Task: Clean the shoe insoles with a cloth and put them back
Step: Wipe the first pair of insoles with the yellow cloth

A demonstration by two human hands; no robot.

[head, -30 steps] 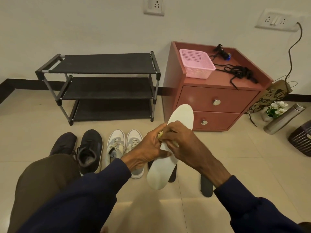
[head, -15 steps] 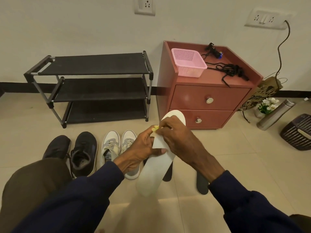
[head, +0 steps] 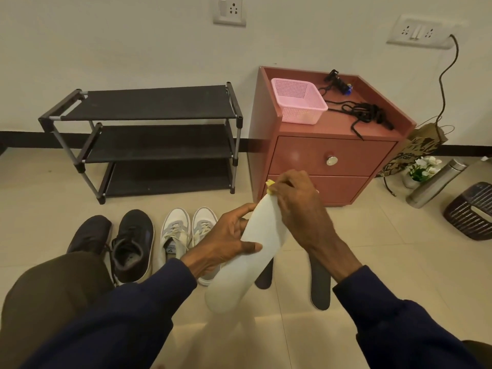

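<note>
A: Where is the white insole (head: 239, 278)?
B: Held in the air above the floor tiles. Its long axis runs from the heel end, low and near the body, up and away to the toe end, leaning slightly right.
A: Grips?
B: The left hand (head: 226, 243) grips the middle, thumb across the top face, fingers curled beneath. The right hand (head: 295, 201) is at the far toe end, fingers bunched round a yellow cloth (head: 270, 185) pressed to the insole. Only a corner of the cloth shows.
A: Next stroke?
B: Judgement: nearly the whole length lies bodyward of the cloth, so the wipe should pull down the axis toward the left thumb. The thumb covers the midsection — a regrip is likely needed.
A: Room?
B: Open air on both sides. Two dark insoles (head: 320, 286) lie on the tiles below, and the white shoes (head: 175, 235) sit just left of the left hand. The red cabinet (head: 332, 155) stands behind the toe end — apart from it.
</note>
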